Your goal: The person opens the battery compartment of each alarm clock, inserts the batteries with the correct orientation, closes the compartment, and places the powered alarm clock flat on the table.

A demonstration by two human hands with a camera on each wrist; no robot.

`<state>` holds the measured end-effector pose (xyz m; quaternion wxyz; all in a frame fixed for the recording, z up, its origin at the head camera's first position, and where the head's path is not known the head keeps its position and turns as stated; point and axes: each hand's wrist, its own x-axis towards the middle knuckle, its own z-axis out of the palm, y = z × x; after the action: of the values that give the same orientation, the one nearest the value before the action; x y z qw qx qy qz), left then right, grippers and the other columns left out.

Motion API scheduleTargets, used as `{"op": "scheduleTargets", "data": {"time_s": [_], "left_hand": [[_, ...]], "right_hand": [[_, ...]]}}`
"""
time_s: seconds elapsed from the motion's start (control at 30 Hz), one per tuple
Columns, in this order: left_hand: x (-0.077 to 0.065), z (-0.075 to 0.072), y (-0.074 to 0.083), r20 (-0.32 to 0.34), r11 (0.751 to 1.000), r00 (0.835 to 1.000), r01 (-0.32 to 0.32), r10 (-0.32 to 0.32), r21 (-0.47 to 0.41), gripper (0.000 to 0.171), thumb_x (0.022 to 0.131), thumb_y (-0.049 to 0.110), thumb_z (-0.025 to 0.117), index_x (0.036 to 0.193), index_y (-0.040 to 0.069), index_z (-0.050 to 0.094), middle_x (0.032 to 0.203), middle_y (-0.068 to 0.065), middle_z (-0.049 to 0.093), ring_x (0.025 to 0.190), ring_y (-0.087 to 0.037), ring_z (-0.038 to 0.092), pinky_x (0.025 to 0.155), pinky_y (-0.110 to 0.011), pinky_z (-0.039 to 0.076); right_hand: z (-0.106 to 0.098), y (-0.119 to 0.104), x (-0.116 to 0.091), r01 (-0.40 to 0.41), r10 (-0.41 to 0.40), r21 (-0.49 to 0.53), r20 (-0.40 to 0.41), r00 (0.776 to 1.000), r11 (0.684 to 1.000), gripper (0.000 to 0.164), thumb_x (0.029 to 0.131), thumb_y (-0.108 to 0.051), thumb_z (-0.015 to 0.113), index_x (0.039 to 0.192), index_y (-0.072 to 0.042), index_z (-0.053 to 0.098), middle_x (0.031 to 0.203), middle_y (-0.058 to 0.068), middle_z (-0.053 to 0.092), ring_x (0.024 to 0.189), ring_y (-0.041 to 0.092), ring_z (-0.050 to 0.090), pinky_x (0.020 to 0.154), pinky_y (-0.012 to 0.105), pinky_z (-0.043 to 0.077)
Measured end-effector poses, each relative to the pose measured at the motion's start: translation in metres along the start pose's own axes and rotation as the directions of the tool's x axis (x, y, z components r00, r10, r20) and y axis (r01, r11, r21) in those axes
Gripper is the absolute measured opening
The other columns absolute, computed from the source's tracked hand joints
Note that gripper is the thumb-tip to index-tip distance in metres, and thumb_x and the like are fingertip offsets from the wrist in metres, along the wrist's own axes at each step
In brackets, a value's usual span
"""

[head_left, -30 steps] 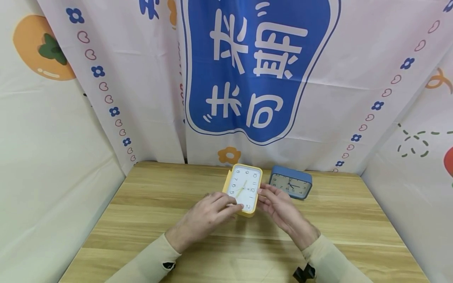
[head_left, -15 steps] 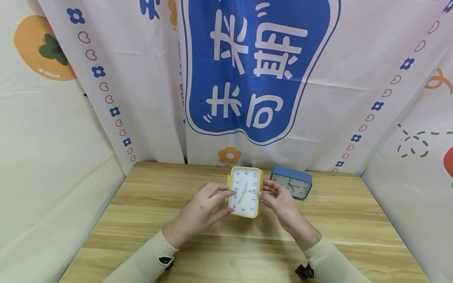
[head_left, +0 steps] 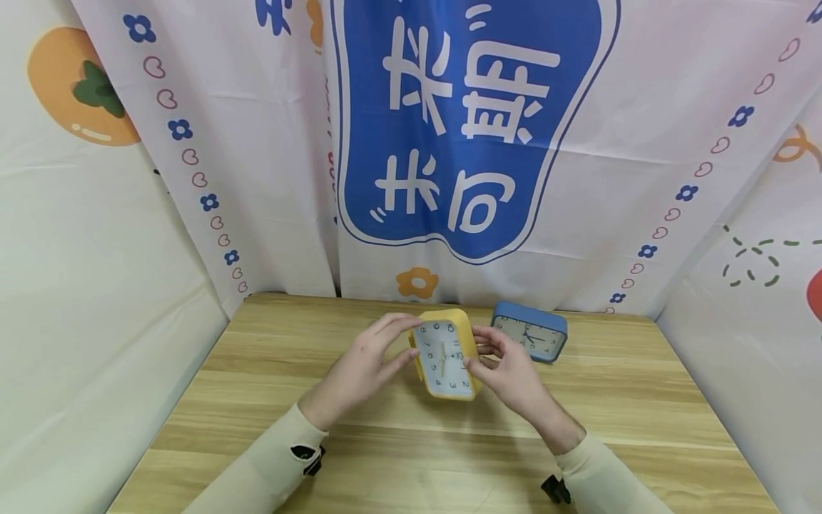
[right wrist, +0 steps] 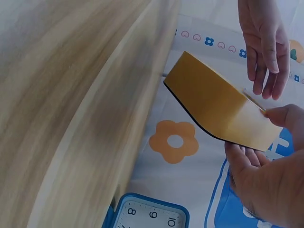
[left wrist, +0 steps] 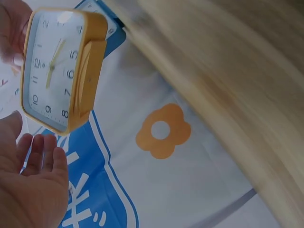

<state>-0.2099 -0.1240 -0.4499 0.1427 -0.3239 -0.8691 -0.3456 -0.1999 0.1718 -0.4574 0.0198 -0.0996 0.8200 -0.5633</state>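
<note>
A yellow rectangular alarm clock with a white dial is tilted above the table, turned sideways so its 12 points toward my right hand. That hand pinches the 12 side, thumb at the front rim and fingers behind, as the right wrist view shows along the clock's plain yellow side. Facing the 6 side is my left hand, its fingers loosely extended. The left wrist view shows this left hand, palm up, with a small gap between its fingertips and the clock's corner.
Behind the right hand a blue alarm clock stands at the back of the wooden table. A printed white cloth hangs along the table's back edge, with more cloth at both sides.
The left hand has let go of the yellow clock and drawn back to the left. The clock has tilted and come slightly nearer in the right hand. The blue clock has stayed put.
</note>
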Motion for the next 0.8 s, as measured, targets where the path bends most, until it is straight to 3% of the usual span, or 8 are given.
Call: {"op": "scheduleTargets", "data": {"time_s": [0.2, 0.4, 0.57, 0.8], "left_hand": [[0.011, -0.001, -0.003, 0.093, 0.996, 0.994, 0.066, -0.060, -0.061, 0.056, 0.115, 0.020, 0.077, 0.169, 0.016, 0.062, 0.170, -0.003, 0.067, 0.157, -0.026, 0.068, 0.132, -0.048, 0.059], [0.021, 0.000, -0.009, 0.211, 0.986, 0.973, 0.123, -0.097, -0.113, 0.056, 0.119, 0.022, 0.071, 0.173, 0.018, 0.058, 0.176, 0.000, 0.063, 0.164, -0.026, 0.061, 0.138, -0.051, 0.053], [0.025, 0.002, -0.013, 0.247, 0.980, 0.963, 0.146, -0.108, -0.138, 0.053, 0.120, 0.020, 0.068, 0.172, 0.015, 0.060, 0.176, -0.003, 0.064, 0.165, -0.026, 0.061, 0.139, -0.051, 0.051], [0.022, 0.002, -0.016, 0.256, 0.985, 0.964, 0.110, -0.073, -0.131, 0.055, 0.115, 0.013, 0.074, 0.169, 0.015, 0.063, 0.169, -0.007, 0.070, 0.152, -0.029, 0.071, 0.128, -0.050, 0.062]], "right_hand": [[0.001, -0.001, -0.002, 0.054, -0.048, -0.086, 0.063, 0.997, 0.995, 0.061, 0.106, -0.006, 0.082, 0.162, 0.005, 0.062, 0.144, 0.021, 0.078, 0.136, 0.035, 0.076, 0.124, 0.053, 0.064], [0.003, 0.001, -0.003, 0.094, -0.078, -0.148, 0.107, 0.991, 0.985, 0.060, 0.105, -0.005, 0.083, 0.161, 0.003, 0.064, 0.143, 0.017, 0.079, 0.133, 0.032, 0.078, 0.123, 0.054, 0.065], [0.003, 0.000, -0.003, 0.108, -0.081, -0.171, 0.156, 0.984, 0.979, 0.061, 0.105, -0.005, 0.083, 0.162, 0.002, 0.064, 0.144, 0.016, 0.078, 0.132, 0.029, 0.078, 0.123, 0.050, 0.064], [0.002, -0.003, -0.004, 0.116, -0.080, -0.198, 0.183, 0.980, 0.973, 0.059, 0.105, -0.004, 0.083, 0.161, 0.003, 0.066, 0.145, 0.015, 0.078, 0.133, 0.029, 0.078, 0.124, 0.049, 0.064]]}}
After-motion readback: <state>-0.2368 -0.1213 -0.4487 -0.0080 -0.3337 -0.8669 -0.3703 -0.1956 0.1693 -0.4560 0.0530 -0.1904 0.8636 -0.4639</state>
